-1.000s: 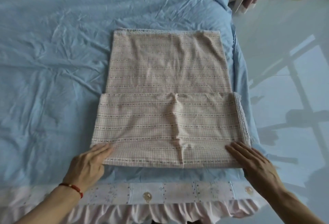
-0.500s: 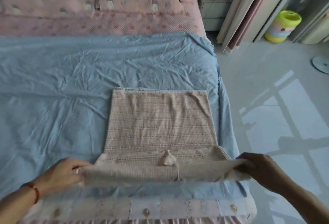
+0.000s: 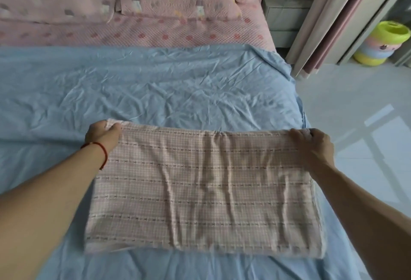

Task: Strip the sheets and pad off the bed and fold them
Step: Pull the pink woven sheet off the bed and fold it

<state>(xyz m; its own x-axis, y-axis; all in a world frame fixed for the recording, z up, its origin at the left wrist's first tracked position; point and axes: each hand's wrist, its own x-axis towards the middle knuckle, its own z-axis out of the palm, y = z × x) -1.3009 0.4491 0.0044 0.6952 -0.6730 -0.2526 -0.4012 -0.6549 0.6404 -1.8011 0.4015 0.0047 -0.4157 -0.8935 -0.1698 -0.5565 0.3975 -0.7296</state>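
On the blue sheet (image 3: 155,93) that covers the bed, the checked pink sheet (image 3: 200,190) lies as a folded rectangle near the foot edge. At its far left corner, your left hand (image 3: 101,136) pinches the layers, thumb and fingers curled onto the cloth. At the far right corner, your right hand (image 3: 311,146) grips the layers in the same way, fingers clamped on the fold.

Risks from this position, left to right:

1. Left corner. The layers bunch slightly under the fingers. If you let go before the edges line up, expect the upper layer to slide and leave a skewed corner.
2. Centre. Vertical creases run down the middle. If you press them flat as they lie, they probably stay in the finished fold. Tension both corners evenly first.
3. Right side. The folded edge lies just beside the bed's right edge, above the floor (image 3: 367,124). An uneven pull to the right could drag the stack off the bed.
4. Underlay. The blue sheet is loose and wrinkled; dragging the bundle across it may shift both.
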